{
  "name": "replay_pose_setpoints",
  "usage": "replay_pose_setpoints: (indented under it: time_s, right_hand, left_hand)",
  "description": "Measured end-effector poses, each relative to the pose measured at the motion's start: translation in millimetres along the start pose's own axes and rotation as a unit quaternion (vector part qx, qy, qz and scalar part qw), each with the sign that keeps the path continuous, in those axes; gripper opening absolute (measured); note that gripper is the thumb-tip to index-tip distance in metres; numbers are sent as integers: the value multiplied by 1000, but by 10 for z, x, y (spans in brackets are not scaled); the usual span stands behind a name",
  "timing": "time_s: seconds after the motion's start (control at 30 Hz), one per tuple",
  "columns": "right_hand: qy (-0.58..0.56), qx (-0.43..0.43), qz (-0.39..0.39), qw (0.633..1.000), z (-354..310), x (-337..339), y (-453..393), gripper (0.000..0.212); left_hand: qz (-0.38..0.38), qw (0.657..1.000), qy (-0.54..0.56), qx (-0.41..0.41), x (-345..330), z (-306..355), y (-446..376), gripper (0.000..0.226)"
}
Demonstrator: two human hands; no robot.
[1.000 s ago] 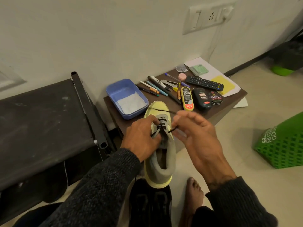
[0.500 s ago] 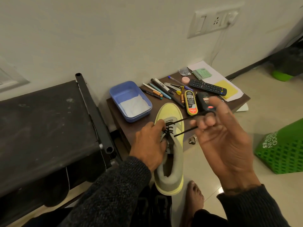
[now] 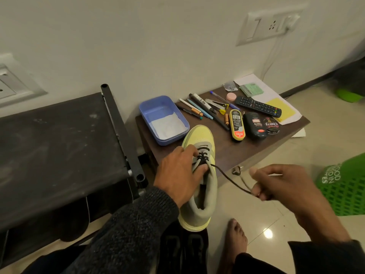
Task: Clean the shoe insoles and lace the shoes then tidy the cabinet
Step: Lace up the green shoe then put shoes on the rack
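Lacing step, seen from the head camera. The left hand (image 3: 178,173) grips the shoe (image 3: 199,175) at its eyelet rows, thumb and fingers curled round the upper and pressing on the crossed lace, which steadies the shoe with its toe resting on the edge of the table (image 3: 227,149) and its heel held over the lap. The right hand (image 3: 280,184) pinches the free end of the lace (image 3: 229,178) between curled fingers and holds it out to the right of the shoe, well apart from the eyelets; the lace runs taut from the crossings down to this hand. Only the lower eyelets appear laced; the upper ones near the collar look empty, so the lacing is judged partly done. The next move probably calls for bringing the lace tip back to the next free eyelet and threading it while the left hand keeps the upper steady. A tray (image 3: 164,119), pens and polish tins lie on the table beyond the toe.
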State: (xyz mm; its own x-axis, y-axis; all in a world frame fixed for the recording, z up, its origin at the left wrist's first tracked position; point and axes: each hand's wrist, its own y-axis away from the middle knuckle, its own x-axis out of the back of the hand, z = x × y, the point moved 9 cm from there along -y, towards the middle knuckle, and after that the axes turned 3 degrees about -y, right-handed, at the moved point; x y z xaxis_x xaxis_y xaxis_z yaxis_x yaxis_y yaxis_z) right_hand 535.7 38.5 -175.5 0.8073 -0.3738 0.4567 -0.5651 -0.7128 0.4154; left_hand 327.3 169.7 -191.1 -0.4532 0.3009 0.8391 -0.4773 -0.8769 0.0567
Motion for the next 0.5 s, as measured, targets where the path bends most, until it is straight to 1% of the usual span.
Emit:
replay_pose_setpoints:
  time_s: [0.03, 0.07, 0.1, 0.17, 0.2, 0.23, 0.27, 0.3, 0.33, 0.4, 0.5]
  right_hand:
    - [35, -30, -35, 998, 54, -112, -11, 22]
    - [78, -43, -51, 995, 92, -193, -28, 20]
    - [148, -34, -48, 987, 105, -245, -69, 19]
    - [313, 19, 9, 950, 55, -342, -150, 14]
    - [353, 61, 47, 932, -39, -391, -175, 13]
    - [354, 120, 74, 925, -160, -456, -200, 13]
    - [331, 191, 78, 921, -321, -548, -207, 13]
    - [297, 247, 61, 920, -465, -643, -201, 13]
    - [262, 272, 29, 926, -568, -727, -202, 14]
    - [228, 278, -37, 932, -655, -874, -230, 16]
    - [223, 280, -73, 931, -638, -947, -263, 16]
  left_hand:
    - [-7, 1000, -1, -13, 1, 20, 31, 30]
    - [-11, 1000, 1, -25, 2, 36, 54, 29]
    - [-13, 999, 8, -31, 17, 40, 69, 29]
    - [-3, 999, 34, -34, 73, 22, 44, 30]
    - [10, 998, 51, -36, 104, 6, 14, 28]
    - [17, 997, 65, -38, 118, -12, -21, 23]
    - [17, 996, 74, -42, 124, -15, -53, 19]
    - [12, 996, 77, -47, 107, -10, -75, 19]
    - [5, 996, 75, -52, 86, -1, -91, 18]
    - [-7, 996, 61, -64, 60, 28, -123, 16]
    - [-19, 995, 46, -82, 59, 44, -179, 15]
